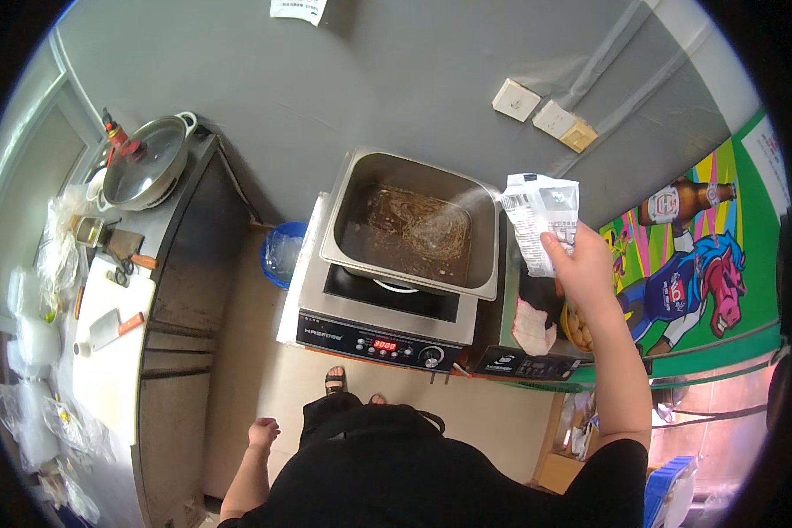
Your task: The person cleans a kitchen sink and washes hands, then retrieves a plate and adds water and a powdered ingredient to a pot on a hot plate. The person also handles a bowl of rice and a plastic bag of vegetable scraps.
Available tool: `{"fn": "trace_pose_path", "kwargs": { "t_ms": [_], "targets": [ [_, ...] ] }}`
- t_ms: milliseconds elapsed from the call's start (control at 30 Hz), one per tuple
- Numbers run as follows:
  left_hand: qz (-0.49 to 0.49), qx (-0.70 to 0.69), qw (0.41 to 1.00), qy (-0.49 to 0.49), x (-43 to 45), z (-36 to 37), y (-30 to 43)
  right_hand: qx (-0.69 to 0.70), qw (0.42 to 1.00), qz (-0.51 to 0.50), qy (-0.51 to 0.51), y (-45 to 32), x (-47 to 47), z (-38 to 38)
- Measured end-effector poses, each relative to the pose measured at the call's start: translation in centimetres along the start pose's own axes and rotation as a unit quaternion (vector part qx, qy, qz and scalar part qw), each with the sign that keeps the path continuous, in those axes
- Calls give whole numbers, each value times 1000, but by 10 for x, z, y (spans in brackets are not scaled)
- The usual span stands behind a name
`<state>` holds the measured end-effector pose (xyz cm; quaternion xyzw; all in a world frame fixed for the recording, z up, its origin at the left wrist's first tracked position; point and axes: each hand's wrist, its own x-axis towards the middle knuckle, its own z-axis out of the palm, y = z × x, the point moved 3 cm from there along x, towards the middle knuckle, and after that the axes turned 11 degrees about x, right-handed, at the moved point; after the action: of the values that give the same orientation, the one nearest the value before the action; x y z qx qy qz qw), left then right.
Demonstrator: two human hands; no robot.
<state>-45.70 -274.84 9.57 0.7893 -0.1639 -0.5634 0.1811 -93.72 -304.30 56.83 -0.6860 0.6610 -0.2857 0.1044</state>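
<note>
My right hand [581,264] grips a white printed plastic packet [531,231] to the right of a deep rectangular steel pan [349,198]. From the packet's upper left corner, a pale stream [472,196] of fine white grains falls into the pan. Brown, swirling liquid [429,228] covers the pan's bottom. Beneath the pan is an induction cooker [382,330] with lit red digits and a knob. My left hand [264,433] hangs low beside my body, fingers curled, with nothing visible in it.
A cleaver [115,328] lies on a white cutting board [108,389] along the left counter, near a lidded pot [148,165]. A blue bin [282,254] stands on the floor. Right of the pan are a second cooker [528,363], a torn packet [532,327] and a yellow basket [575,330].
</note>
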Motion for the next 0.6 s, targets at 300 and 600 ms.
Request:
{"fn": "trace_pose_path", "kwargs": {
  "t_ms": [300, 600],
  "targets": [
    [-15, 29, 999, -27, 30, -9, -7, 236, 970, -7, 56, -18, 6, 10],
    [-29, 5, 999, -18, 24, -7, 10, 190, 981, 20, 39, -4, -19, 11]
  ]
}}
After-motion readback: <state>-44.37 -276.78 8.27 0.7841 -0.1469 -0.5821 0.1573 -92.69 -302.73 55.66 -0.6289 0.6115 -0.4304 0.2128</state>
